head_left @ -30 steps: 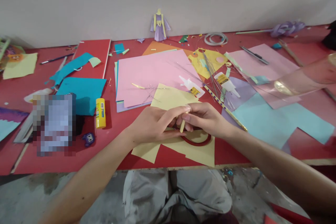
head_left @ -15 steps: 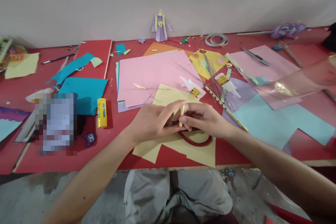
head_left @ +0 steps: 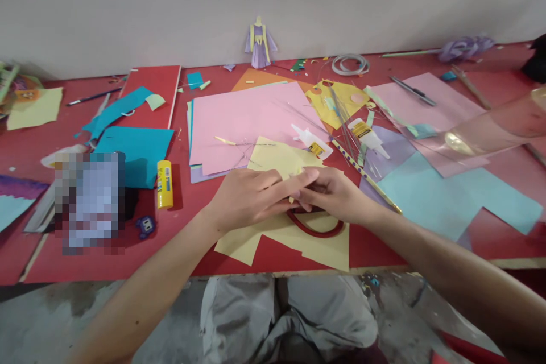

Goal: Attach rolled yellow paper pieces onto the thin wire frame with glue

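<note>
My left hand (head_left: 260,196) and my right hand (head_left: 335,190) meet over the table's front part, fingers closed together. Between them is a small pale yellow paper strip (head_left: 292,199), mostly covered by the fingers. My left thumb reaches across to the right fingertips. Under the hands lie cut sheets of pale yellow paper (head_left: 326,253), and a red loop handle (head_left: 318,233), like that of scissors, shows below my right hand. Behind the hands, a thin wire with a yellow paper-wrapped tip (head_left: 224,140) rests on pink paper (head_left: 243,116).
A glue stick (head_left: 164,185) stands left; two white glue bottles (head_left: 313,142) lie behind the hands beside thin wires and a dotted pencil (head_left: 367,176). A paper doll (head_left: 259,45) leans on the wall. A clear bottle (head_left: 490,131) lies right, near blue paper (head_left: 460,199).
My left thumb has come down over the yellow strip, which stood upright and visible between the fingers before. The hands have stayed in nearly the same place.
</note>
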Demonstrator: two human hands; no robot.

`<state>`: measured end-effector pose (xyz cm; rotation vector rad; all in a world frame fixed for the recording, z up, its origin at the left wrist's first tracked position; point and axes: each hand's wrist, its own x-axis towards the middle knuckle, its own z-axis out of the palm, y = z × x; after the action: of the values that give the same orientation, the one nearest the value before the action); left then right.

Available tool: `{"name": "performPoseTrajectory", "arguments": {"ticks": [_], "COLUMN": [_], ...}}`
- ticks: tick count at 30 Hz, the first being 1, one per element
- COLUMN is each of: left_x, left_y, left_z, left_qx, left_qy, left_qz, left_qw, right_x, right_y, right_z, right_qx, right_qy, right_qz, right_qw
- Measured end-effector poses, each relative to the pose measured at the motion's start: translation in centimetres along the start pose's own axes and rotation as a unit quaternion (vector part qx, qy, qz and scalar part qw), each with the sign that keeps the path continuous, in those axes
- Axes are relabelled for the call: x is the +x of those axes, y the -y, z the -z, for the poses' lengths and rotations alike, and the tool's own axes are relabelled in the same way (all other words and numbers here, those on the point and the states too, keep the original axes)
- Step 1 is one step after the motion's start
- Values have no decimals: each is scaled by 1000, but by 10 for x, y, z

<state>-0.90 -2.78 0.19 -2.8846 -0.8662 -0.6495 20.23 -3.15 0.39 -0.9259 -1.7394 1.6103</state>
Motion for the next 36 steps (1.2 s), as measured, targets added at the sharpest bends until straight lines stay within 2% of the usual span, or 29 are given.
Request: {"name": "performPoseTrajectory", "arguments": {"ticks": [4,10,14,19,28,32,36], "left_x": [-1,0,1,1,1,1,1], "left_y": [1,1,1,1,2,1,0], "left_z": [-2,-4,-3,-1,-3,-2,-1], "left_qx": [17,-16,-35,-27,-40,-37,-47], "left_qy": [-36,-57,-46,-3,-41,-21,-18], "left_qz": [-22,10,45,15,43,31,33], "left_qw": [999,998,997,1000,997,999,998], "right_x": [0,0,1,1,1,1,1], "right_y": [1,-1,0,-1,-2,-2,-2], "right_z": [0,0,1,1,1,0,1], "right_qx": [2,11,27,27,18,13,-18], "right_qy": [-13,-2,0,5,9,12,19], "right_qz": [-14,-12,-5,-28,-20,-27,-3], "right_qw": [1000,1000,1000,999,1000,999,1000]}}
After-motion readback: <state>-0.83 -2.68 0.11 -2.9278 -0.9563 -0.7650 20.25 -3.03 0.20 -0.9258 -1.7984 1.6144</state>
